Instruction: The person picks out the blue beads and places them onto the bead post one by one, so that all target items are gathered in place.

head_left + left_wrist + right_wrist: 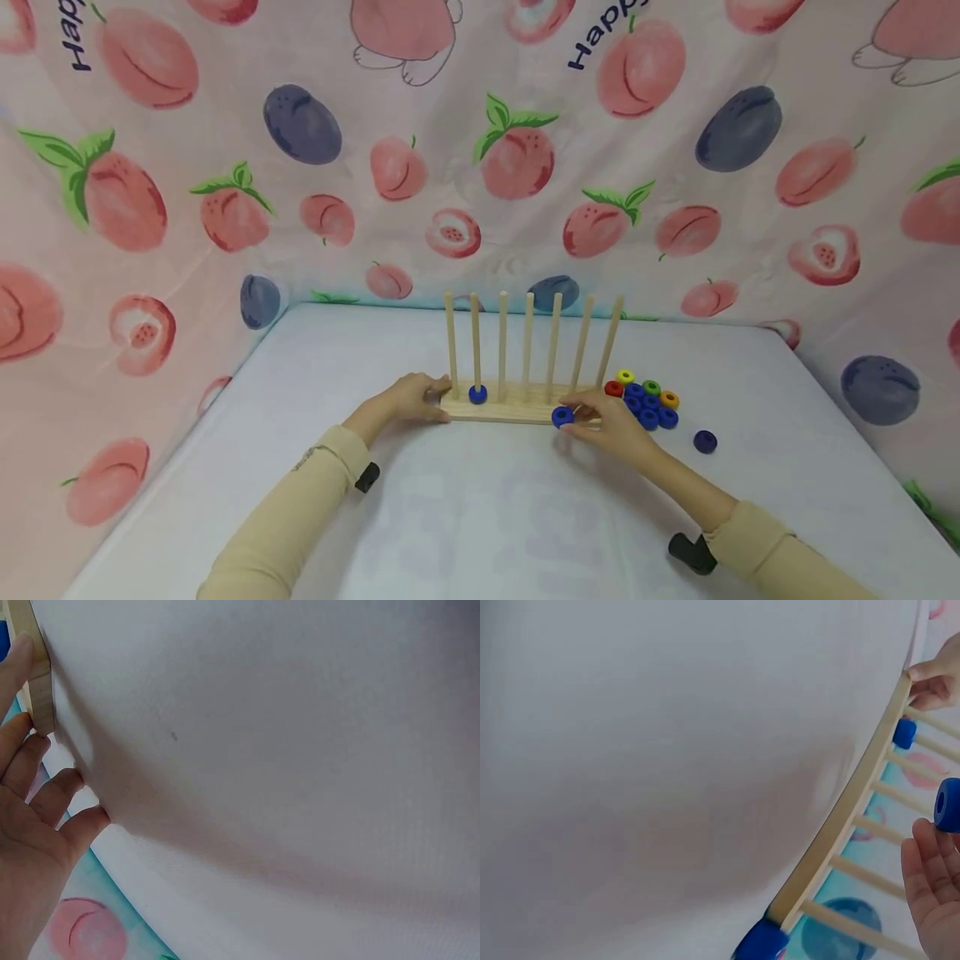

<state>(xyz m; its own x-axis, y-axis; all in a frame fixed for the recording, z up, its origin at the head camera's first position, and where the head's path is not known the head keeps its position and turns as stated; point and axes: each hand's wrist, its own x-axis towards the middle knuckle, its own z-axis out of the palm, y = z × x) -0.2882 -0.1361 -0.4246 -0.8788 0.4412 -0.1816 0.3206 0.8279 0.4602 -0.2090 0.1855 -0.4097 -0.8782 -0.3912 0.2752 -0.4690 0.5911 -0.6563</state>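
A wooden rack (517, 410) with several upright pegs stands mid-table. One blue ring (477, 394) sits at the foot of its second peg from the left, also seen in the right wrist view as the blue ring (904, 733). My left hand (431, 393) grips the left end of the rack's base (41, 682), thumb on top. My right hand (573, 417) pinches another blue ring (562, 417) in front of the base, right of centre; this held ring (949, 804) sits at my fingertips (922, 847).
A pile of rings (648, 402), mostly blue with red, yellow, green and orange ones, lies at the rack's right end. A lone dark blue ring (705, 442) lies further right. Fruit-print cloth (517, 158) walls the white table (480, 517) on three sides.
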